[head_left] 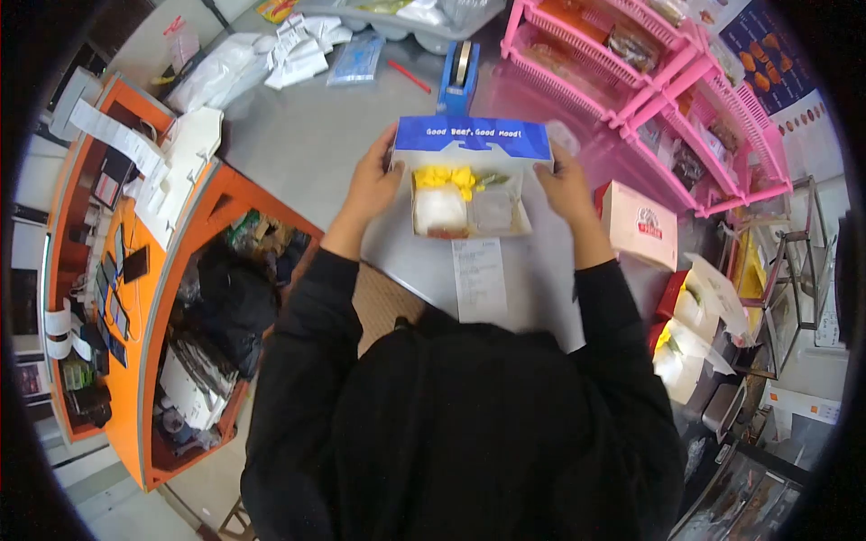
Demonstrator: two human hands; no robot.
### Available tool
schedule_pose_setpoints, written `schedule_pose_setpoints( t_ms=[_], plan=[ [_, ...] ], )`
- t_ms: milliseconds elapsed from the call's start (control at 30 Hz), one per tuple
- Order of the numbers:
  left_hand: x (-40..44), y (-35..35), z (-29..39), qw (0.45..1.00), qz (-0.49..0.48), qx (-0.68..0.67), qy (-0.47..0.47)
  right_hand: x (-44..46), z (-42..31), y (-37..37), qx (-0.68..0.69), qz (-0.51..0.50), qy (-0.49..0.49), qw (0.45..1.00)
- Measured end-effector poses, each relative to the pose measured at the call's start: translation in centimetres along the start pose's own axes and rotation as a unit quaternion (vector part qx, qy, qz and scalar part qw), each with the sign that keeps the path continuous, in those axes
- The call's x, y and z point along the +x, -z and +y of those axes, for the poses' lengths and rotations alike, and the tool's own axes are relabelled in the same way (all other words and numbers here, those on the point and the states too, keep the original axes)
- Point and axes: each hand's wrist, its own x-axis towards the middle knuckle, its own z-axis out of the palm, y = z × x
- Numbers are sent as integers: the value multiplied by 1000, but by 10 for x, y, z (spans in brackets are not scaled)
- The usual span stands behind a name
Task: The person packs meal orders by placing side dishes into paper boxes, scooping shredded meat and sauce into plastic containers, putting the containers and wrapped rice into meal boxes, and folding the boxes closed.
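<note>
A cardboard meal box (pixel 528 223) with a raised blue-fronted lid stands over the metal table, held between my two hands. My left hand (pixel 373 183) grips the lid's left side, thumb on the inner face. At the opposite side, my right hand (pixel 568 191) has its fingers closed on the lid's edge. Inside the box are yellow-wrapped pieces (pixel 445 178), a white wrapped bundle (pixel 440 209) and a translucent container (pixel 492 213). A printed receipt (pixel 480 278) lies on the table just in front of the box.
Behind the box stands a blue tape dispenser (pixel 458 81), with a red pen (pixel 409 77) nearby. Pink racks (pixel 622 113) rise at the back right. A closed box (pixel 642 225) and open filled boxes (pixel 690 347) sit at right. An orange counter (pixel 171 261) stands left.
</note>
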Motion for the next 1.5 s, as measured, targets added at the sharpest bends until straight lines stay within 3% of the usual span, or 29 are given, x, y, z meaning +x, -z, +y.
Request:
schedule_pose_setpoints(
  t_ms=[133, 200, 267, 367, 400, 500, 567, 633, 700, 800, 900, 1000, 1100, 1167, 1233, 1333, 1467, 1500],
  plan=[
    [-32, 5, 5, 969, -116, 214, -32, -32, -11, 14, -73, -52, 106, 990],
    [-45, 3, 14, 939, -153, 296, -86, -45, 10, 10, -162, -73, 190, 966],
    [-51, 8, -7, 905, -167, 339, -196, -56, 19, 7, -250, -85, 254, 930],
    [-50, 9, -23, 862, -162, 385, -288, -69, 33, -8, -250, -1, 310, 917],
    [-50, 8, -23, 850, -157, 398, -308, -73, 36, -11, -239, 2, 291, 926],
    [-57, 9, -2, 870, -196, 405, -201, -75, 24, -15, -219, 15, 226, 949],
    [-62, 9, 15, 879, -186, 394, -192, -85, 2, -9, -228, 24, 154, 961],
    [-71, 7, 21, 890, -169, 372, -205, -115, -11, -8, -205, 60, -29, 977],
    [-84, 3, 17, 899, -146, 339, -237, -148, -5, -4, -200, 2, 15, 980],
    [-90, -5, 8, 904, -123, 340, -227, -170, -46, -11, -11, 37, -119, 992],
    [-94, -10, 6, 921, -107, 306, -216, -145, -53, -20, 140, 174, -67, 972],
    [-92, -6, 5, 904, -135, 322, -247, -117, -23, -12, 181, -13, -41, 983],
    [-84, 4, -8, 910, -148, 275, -272, -109, -9, -20, 186, -94, -82, 975],
    [-75, 16, -17, 908, -164, 250, -292, -103, -16, -31, 213, -79, -94, 969],
    [-68, 32, -22, 915, -207, 239, -251, -97, -11, -48, 223, -61, -75, 970],
    [-56, 56, -28, 900, -245, 294, -210, -83, -8, -72, 55, -31, 14, 998],
    [-18, 44, -1, 839, -294, 427, -164, -37, -37, -63, 15, -153, -8, 988],
    [-7, 32, 5, 834, -299, 440, -148, -12, -32, -58, -76, -97, 74, 990]
  ],
)
